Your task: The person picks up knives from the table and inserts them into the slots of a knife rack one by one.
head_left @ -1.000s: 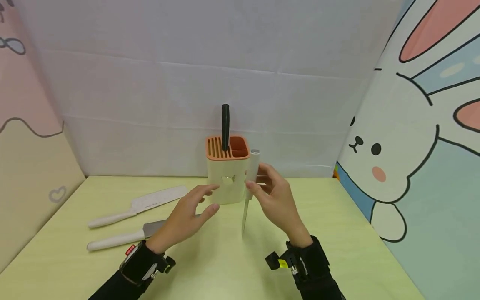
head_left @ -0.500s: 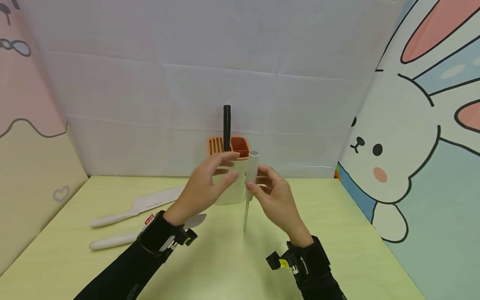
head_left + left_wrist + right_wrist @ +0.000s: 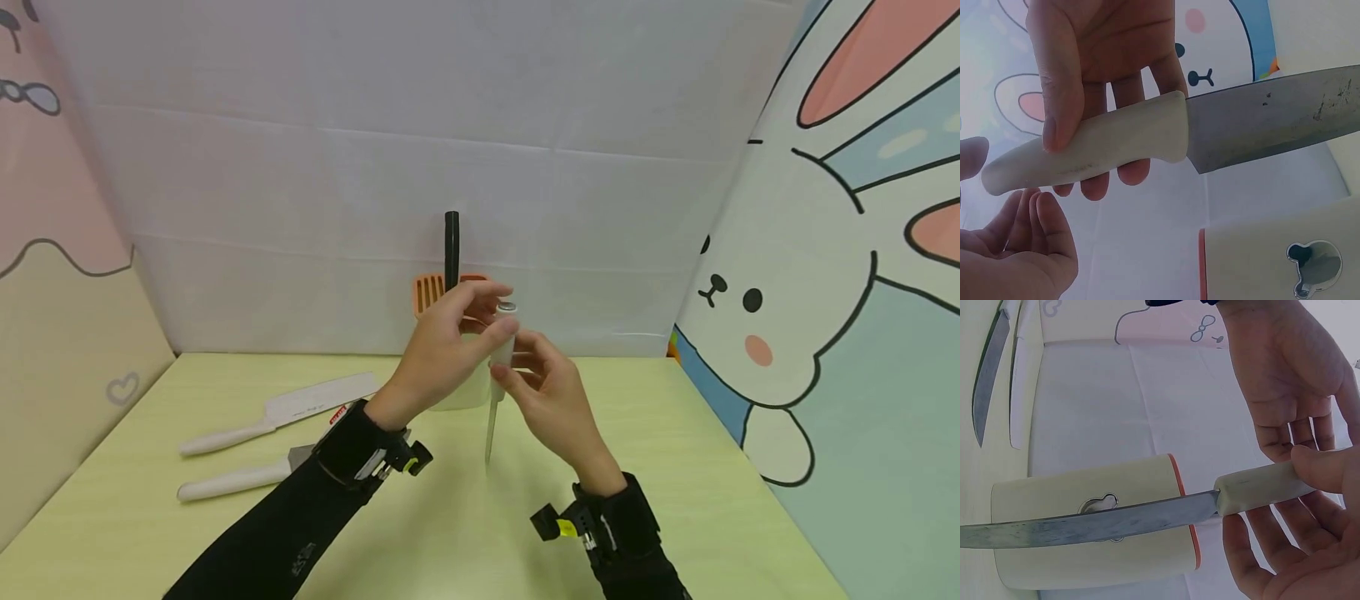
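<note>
One mottled metal blade (image 3: 1272, 122), rounded handle (image 3: 1107, 144).

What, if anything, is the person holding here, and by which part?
The right hand holds a knife by its handle; the left hand is close by, not gripping it.

I seem to be in a staged recording corner, though little shows beyond it: a creased white sheet (image 3: 300, 192) backs my pale yellow tabletop (image 3: 712, 475), cartoon-printed panels (image 3: 787, 333) flank it, and I wear small wrist cameras (image 3: 546, 522).
</note>
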`<action>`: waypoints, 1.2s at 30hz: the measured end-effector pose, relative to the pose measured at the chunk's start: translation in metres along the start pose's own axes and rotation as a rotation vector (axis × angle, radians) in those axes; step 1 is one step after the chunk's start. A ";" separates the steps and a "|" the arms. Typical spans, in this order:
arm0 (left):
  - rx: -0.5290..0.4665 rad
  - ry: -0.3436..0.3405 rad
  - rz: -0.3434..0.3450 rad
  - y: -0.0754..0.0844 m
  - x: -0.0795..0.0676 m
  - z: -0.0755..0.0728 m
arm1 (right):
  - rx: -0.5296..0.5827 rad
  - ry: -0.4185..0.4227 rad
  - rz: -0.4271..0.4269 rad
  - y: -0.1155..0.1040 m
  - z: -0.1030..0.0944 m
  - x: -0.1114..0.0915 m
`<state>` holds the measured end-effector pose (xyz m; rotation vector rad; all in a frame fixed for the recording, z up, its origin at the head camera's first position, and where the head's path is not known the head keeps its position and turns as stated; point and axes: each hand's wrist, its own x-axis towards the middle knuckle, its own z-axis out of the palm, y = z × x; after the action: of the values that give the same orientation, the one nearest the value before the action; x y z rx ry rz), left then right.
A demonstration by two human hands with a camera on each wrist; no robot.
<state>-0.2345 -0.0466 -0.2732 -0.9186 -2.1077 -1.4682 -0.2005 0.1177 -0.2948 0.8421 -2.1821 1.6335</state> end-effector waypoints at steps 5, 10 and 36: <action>-0.009 -0.003 -0.004 -0.006 0.002 0.003 | -0.007 0.004 0.004 -0.001 0.001 0.002; 0.004 0.001 -0.010 -0.006 0.002 0.005 | -0.010 0.008 0.000 0.000 0.001 0.002; 0.071 0.021 0.027 -0.007 0.002 0.002 | -0.024 0.011 -0.033 0.000 0.002 0.002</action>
<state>-0.2408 -0.0459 -0.2777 -0.8980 -2.1100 -1.3746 -0.2015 0.1153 -0.2941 0.8550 -2.1646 1.5899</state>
